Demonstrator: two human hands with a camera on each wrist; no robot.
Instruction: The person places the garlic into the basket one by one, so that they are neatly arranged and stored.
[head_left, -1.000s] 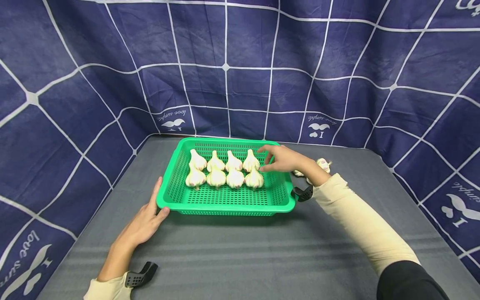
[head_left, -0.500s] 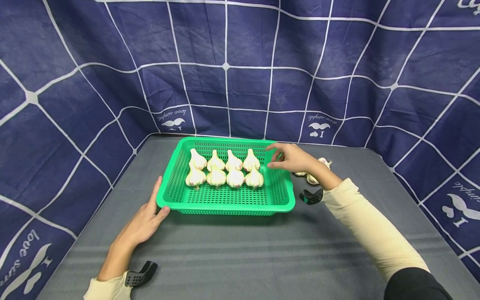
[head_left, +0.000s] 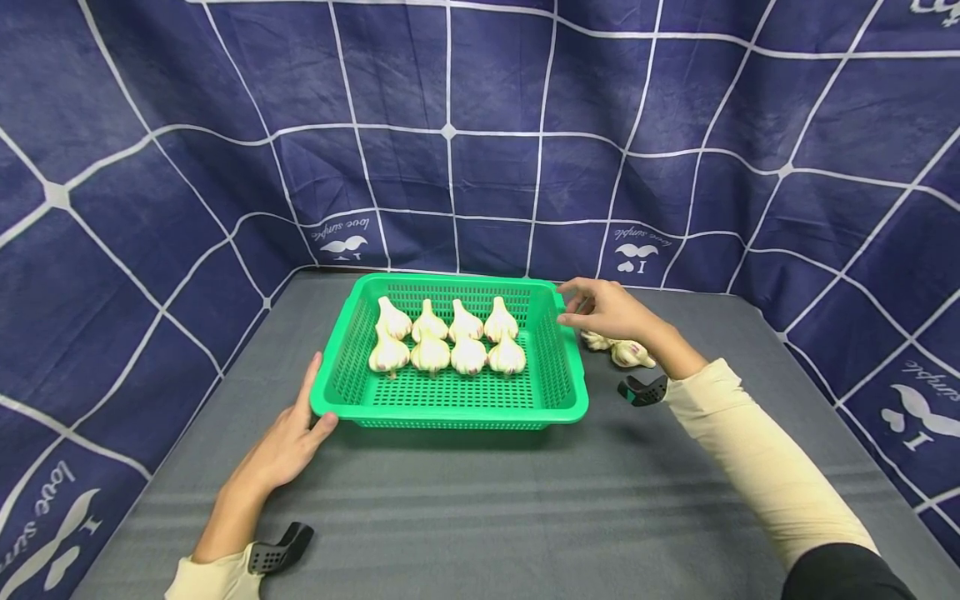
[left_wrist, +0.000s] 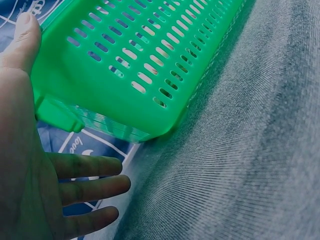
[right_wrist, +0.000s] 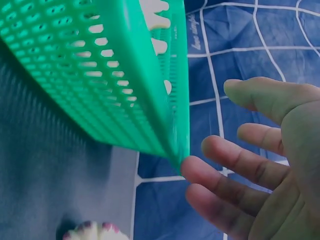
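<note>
Two rows of white garlic bulbs (head_left: pixel 468 356) sit in a green plastic basket (head_left: pixel 457 414) with slotted walls. At the basket's near left corner rests my left hand (head_left: pixel 283 446); its thumb (left_wrist: pixel 26 40) lies against the green wall and three fingers stretch out straight below. Its index finger is hidden in the left wrist view. My right hand (head_left: pixel 611 312) is over the basket's right rim, relaxed and holding nothing. In the right wrist view its fingers (right_wrist: pixel 240 160) are spread near the rim. More garlic bulbs (head_left: pixel 632 354) lie on the table beside that hand, partly covered by it.
A grey cloth covers the table (head_left: pixel 480 508). Behind and at both sides hangs a dark blue curtain (head_left: pixel 495 167) with white grid lines. Black straps (head_left: pixel 281 548) circle both wrists.
My right hand has moved right, from above the garlic in the basket to its right rim, and uncovers more of the loose bulbs. The left hand and basket stay put.
</note>
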